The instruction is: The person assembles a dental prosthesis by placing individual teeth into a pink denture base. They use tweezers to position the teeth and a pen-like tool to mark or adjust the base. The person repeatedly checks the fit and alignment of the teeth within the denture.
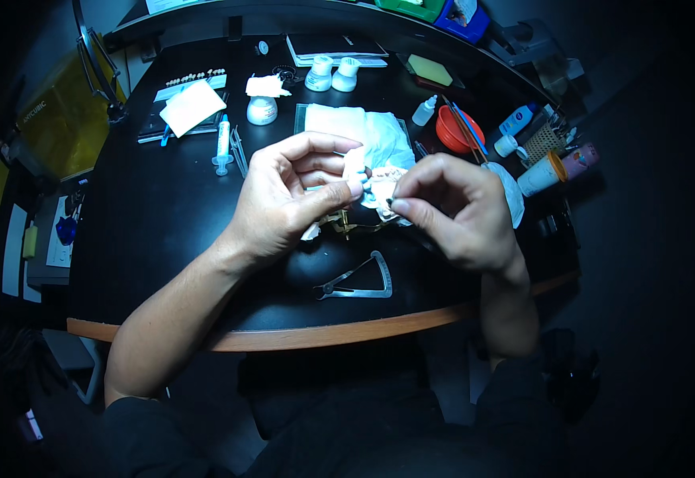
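Note:
Between the thumb and fingers of my left hand (283,187) is a white dental cast (354,163) with pale bluish teeth. My right hand (467,211) is just to the right, its thumb and forefinger pinched together around a small dark bit too tiny to name. A second whitish dental cast (385,190) sits between the hands, partly hidden by the right fingertips. Below it shows a brass-coloured articulator (345,225), mostly covered by my hands. Nearer the front lies a metal caliper (385,277) on the black desk (283,295).
White tissue (335,121) lies behind my hands. Left stand a syringe (223,143), tweezers (238,147) and a tissue-topped jar (262,111). Two white jars (319,75) are farther back. On the right are a dropper bottle (424,111), a red bowl (448,131) and an orange-rimmed cup (540,175).

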`<state>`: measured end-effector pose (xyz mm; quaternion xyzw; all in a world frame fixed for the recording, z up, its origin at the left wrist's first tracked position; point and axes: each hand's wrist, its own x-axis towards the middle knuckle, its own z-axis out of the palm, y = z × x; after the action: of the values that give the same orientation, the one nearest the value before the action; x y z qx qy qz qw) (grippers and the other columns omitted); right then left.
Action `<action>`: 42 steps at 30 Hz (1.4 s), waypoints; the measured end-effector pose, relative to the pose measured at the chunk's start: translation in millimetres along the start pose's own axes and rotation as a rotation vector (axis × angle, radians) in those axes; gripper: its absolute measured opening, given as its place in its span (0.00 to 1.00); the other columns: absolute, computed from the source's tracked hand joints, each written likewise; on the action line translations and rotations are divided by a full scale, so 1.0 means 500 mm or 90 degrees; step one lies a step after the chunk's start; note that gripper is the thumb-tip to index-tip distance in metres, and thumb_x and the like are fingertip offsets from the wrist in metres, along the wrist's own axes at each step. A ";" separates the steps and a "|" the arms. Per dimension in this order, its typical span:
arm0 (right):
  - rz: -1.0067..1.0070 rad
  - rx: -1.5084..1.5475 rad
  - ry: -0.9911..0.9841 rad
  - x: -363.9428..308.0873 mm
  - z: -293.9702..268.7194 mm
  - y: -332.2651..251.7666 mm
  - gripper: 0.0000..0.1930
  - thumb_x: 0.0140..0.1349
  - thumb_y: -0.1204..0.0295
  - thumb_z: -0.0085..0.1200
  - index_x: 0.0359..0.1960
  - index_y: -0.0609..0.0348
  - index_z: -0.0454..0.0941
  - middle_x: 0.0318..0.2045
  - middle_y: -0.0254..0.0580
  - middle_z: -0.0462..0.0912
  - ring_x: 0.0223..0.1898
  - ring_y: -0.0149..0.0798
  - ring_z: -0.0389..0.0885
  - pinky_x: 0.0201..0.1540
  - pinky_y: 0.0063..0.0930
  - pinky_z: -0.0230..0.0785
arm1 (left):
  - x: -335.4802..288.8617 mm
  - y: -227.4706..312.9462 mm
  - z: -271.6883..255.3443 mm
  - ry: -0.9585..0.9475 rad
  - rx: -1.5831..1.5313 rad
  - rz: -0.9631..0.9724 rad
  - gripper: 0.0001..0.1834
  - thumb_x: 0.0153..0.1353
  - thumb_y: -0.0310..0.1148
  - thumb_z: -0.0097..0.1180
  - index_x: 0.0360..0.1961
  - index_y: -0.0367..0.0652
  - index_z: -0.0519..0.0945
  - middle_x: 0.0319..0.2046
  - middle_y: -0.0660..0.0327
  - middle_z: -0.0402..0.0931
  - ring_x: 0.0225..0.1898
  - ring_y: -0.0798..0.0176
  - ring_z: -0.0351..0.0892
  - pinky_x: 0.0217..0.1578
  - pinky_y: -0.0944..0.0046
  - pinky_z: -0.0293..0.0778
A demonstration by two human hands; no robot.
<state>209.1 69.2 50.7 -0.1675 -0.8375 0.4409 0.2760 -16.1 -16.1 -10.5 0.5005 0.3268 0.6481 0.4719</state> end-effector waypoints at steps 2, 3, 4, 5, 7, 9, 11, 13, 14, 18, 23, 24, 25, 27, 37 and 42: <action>0.012 0.053 -0.064 0.026 -0.011 0.007 0.06 0.65 0.84 0.63 0.42 0.68 0.82 0.37 0.39 0.85 0.40 0.26 0.83 0.44 0.20 0.75 | -0.001 0.001 -0.001 -0.008 0.002 0.017 0.25 0.63 0.26 0.70 0.59 0.31 0.77 0.45 0.51 0.86 0.41 0.68 0.87 0.46 0.69 0.83; 0.044 0.109 -0.079 0.033 -0.012 0.010 0.06 0.65 0.83 0.64 0.42 0.68 0.82 0.37 0.39 0.85 0.40 0.26 0.83 0.45 0.21 0.75 | -0.001 -0.001 0.000 -0.013 0.009 0.024 0.25 0.63 0.26 0.70 0.59 0.31 0.77 0.44 0.51 0.86 0.42 0.68 0.87 0.47 0.68 0.84; 0.048 0.115 -0.078 0.036 -0.014 0.014 0.06 0.65 0.83 0.64 0.42 0.68 0.83 0.37 0.39 0.86 0.40 0.26 0.84 0.44 0.21 0.76 | 0.000 -0.008 0.002 -0.010 0.002 0.037 0.25 0.62 0.26 0.70 0.59 0.31 0.77 0.44 0.51 0.86 0.42 0.67 0.87 0.48 0.67 0.84; 0.053 0.119 -0.077 0.034 -0.015 0.018 0.05 0.65 0.82 0.65 0.41 0.68 0.84 0.37 0.40 0.87 0.40 0.26 0.84 0.44 0.21 0.76 | 0.003 -0.012 0.005 -0.008 -0.005 0.050 0.25 0.62 0.26 0.71 0.59 0.30 0.78 0.44 0.51 0.86 0.42 0.67 0.87 0.48 0.67 0.84; 0.041 0.137 -0.073 0.033 -0.009 0.037 0.05 0.65 0.82 0.65 0.41 0.68 0.84 0.37 0.41 0.87 0.39 0.26 0.84 0.43 0.21 0.77 | -0.001 -0.006 0.004 -0.002 0.037 0.058 0.25 0.61 0.25 0.71 0.59 0.30 0.78 0.45 0.52 0.85 0.45 0.66 0.87 0.50 0.65 0.83; 0.014 0.147 -0.057 0.027 -0.005 0.049 0.06 0.64 0.82 0.66 0.41 0.68 0.84 0.38 0.42 0.87 0.39 0.26 0.85 0.43 0.21 0.77 | -0.003 0.001 0.006 -0.004 0.025 0.037 0.25 0.61 0.25 0.71 0.58 0.30 0.78 0.46 0.52 0.84 0.46 0.66 0.86 0.51 0.66 0.83; -0.020 0.180 -0.036 0.024 -0.004 0.056 0.06 0.64 0.82 0.66 0.41 0.68 0.84 0.38 0.43 0.87 0.39 0.27 0.85 0.44 0.22 0.77 | -0.004 0.004 0.003 0.003 0.022 0.039 0.24 0.61 0.25 0.71 0.58 0.30 0.79 0.46 0.52 0.84 0.46 0.66 0.86 0.52 0.66 0.83; -0.043 0.205 -0.028 0.020 -0.008 0.057 0.06 0.64 0.82 0.65 0.41 0.68 0.84 0.38 0.43 0.87 0.39 0.27 0.85 0.44 0.23 0.77 | -0.001 -0.001 0.004 0.006 0.027 0.046 0.24 0.61 0.25 0.71 0.57 0.30 0.79 0.46 0.52 0.84 0.46 0.66 0.86 0.52 0.65 0.82; -0.011 0.224 -0.032 0.018 -0.005 0.054 0.06 0.64 0.82 0.66 0.41 0.67 0.85 0.37 0.43 0.87 0.39 0.27 0.85 0.44 0.22 0.76 | -0.002 -0.005 0.002 0.008 0.036 0.052 0.24 0.61 0.25 0.71 0.57 0.30 0.79 0.46 0.52 0.84 0.46 0.66 0.86 0.52 0.65 0.82; -0.041 0.126 -0.006 0.011 0.015 0.063 0.05 0.62 0.82 0.67 0.39 0.66 0.86 0.35 0.40 0.88 0.35 0.24 0.83 0.38 0.20 0.73 | 0.001 -0.009 0.006 -0.001 0.068 0.045 0.25 0.60 0.25 0.72 0.57 0.30 0.79 0.45 0.52 0.84 0.46 0.66 0.86 0.52 0.64 0.82; -0.124 -0.037 0.046 0.003 0.025 0.059 0.05 0.59 0.81 0.67 0.36 0.64 0.87 0.34 0.40 0.87 0.27 0.21 0.80 0.26 0.15 0.67 | -0.001 -0.007 0.010 0.007 0.076 0.047 0.24 0.60 0.24 0.72 0.56 0.29 0.79 0.45 0.52 0.85 0.46 0.65 0.86 0.52 0.64 0.83; -0.140 -0.059 0.055 0.002 0.028 0.055 0.05 0.59 0.82 0.67 0.36 0.64 0.86 0.34 0.40 0.87 0.26 0.21 0.80 0.25 0.15 0.66 | -0.003 -0.009 0.011 0.011 0.080 0.055 0.24 0.60 0.24 0.72 0.56 0.30 0.79 0.45 0.52 0.85 0.46 0.66 0.86 0.51 0.64 0.83; -0.155 -0.080 0.063 0.003 0.032 0.054 0.05 0.59 0.82 0.67 0.36 0.64 0.86 0.33 0.40 0.87 0.25 0.21 0.79 0.24 0.14 0.66 | -0.005 -0.010 0.012 0.014 0.084 0.063 0.24 0.60 0.24 0.72 0.56 0.30 0.79 0.45 0.51 0.86 0.46 0.66 0.86 0.51 0.65 0.84; -0.179 -0.079 0.070 0.004 0.037 0.059 0.05 0.59 0.82 0.66 0.36 0.64 0.86 0.33 0.41 0.87 0.24 0.22 0.79 0.22 0.15 0.65 | -0.008 -0.004 0.016 0.018 0.091 0.044 0.24 0.59 0.24 0.71 0.56 0.30 0.79 0.45 0.52 0.85 0.45 0.66 0.87 0.49 0.66 0.84; -0.242 -0.149 0.100 0.006 0.040 0.065 0.07 0.57 0.80 0.67 0.37 0.64 0.86 0.33 0.43 0.88 0.24 0.25 0.82 0.23 0.16 0.68 | -0.008 -0.007 0.018 0.012 0.093 0.044 0.24 0.60 0.23 0.71 0.57 0.30 0.79 0.44 0.52 0.86 0.45 0.65 0.87 0.49 0.66 0.84; -0.199 -0.127 0.104 0.001 0.040 0.059 0.07 0.57 0.80 0.67 0.38 0.65 0.86 0.34 0.44 0.89 0.27 0.27 0.85 0.25 0.16 0.72 | -0.004 -0.015 0.013 -0.007 0.059 0.051 0.24 0.61 0.24 0.71 0.57 0.29 0.78 0.45 0.51 0.84 0.45 0.65 0.86 0.49 0.66 0.85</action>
<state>197.4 73.0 17.3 -0.0970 -0.8675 0.2927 0.3903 -7.6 -15.8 -16.1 0.5379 0.3336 0.6482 0.4234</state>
